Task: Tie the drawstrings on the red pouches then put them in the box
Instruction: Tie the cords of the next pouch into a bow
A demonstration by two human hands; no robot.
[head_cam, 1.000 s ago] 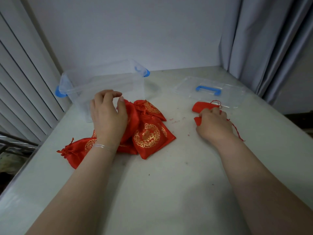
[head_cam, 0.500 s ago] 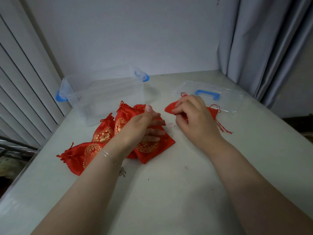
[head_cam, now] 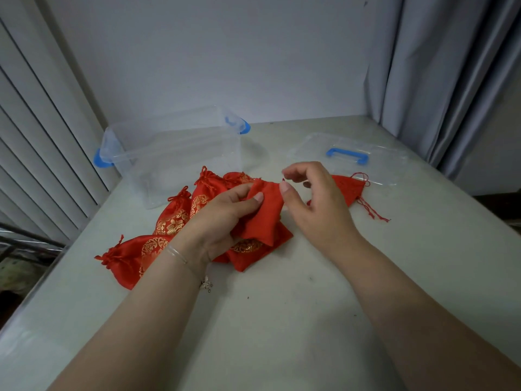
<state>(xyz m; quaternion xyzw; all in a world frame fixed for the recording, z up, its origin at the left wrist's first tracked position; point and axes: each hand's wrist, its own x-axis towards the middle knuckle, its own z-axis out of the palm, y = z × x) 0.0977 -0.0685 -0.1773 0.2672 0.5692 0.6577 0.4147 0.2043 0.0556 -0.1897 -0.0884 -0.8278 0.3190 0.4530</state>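
My left hand (head_cam: 222, 218) grips a plain red pouch (head_cam: 265, 215) and holds it just above the pile, mouth end pointing away from me. My right hand (head_cam: 318, 204) hovers beside that mouth with fingers curled, thumb and forefinger apart, and a short bit of red thread between them. Several red pouches with gold patterns (head_cam: 172, 218) lie under and left of my left hand, their necks gathered. Another red pouch (head_cam: 346, 187) with loose drawstrings (head_cam: 372, 213) lies behind my right hand. The clear box (head_cam: 174, 156) stands open at the back left.
The box's clear lid (head_cam: 375, 167) with a blue handle (head_cam: 348, 155) lies flat at the back right. The pale table (head_cam: 267, 320) ends at a wall behind, white slats on the left and a grey curtain (head_cam: 437, 80) on the right.
My right hand let go of the pouch on the right and moved toward the middle. My left hand left the pile and now holds a pouch raised between both hands.
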